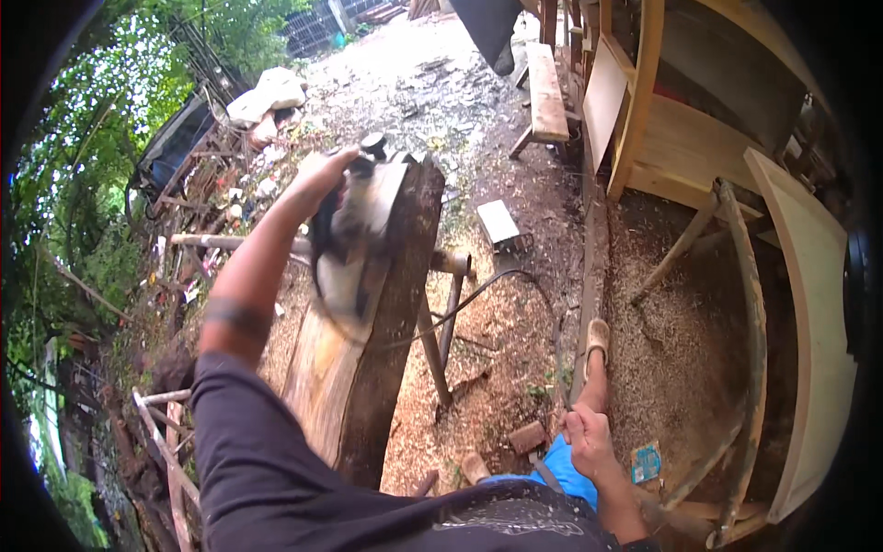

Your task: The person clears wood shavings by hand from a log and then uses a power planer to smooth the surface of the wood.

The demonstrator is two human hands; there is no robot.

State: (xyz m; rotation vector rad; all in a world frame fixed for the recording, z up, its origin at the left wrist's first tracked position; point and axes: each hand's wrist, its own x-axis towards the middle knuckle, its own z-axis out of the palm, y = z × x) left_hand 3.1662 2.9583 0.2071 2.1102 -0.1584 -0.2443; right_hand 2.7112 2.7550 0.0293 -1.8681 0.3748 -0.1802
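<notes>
A thick wooden beam (317, 363) runs away from me, its near top face pale and its side dark and rough. On its far end sits an electric hand planer (368, 198), smeared by motion, with a black knob at its front. My left hand (329, 173) is closed on the planer near that knob; part of the grip is hidden. A dark power cord (487, 287) loops from the planer over the beam's right side and down toward me. Beside my waist, my right hand (589, 440) is closed in a fist around the cord.
Trestle legs (437, 359) stand under the beam amid wood shavings. A white block (498, 223) and a brick (527, 437) lie on the ground. At the right are a bench (546, 97), wooden frames (641, 101) and a curved pale panel (809, 304). My sandalled foot (596, 350) is on a ledge.
</notes>
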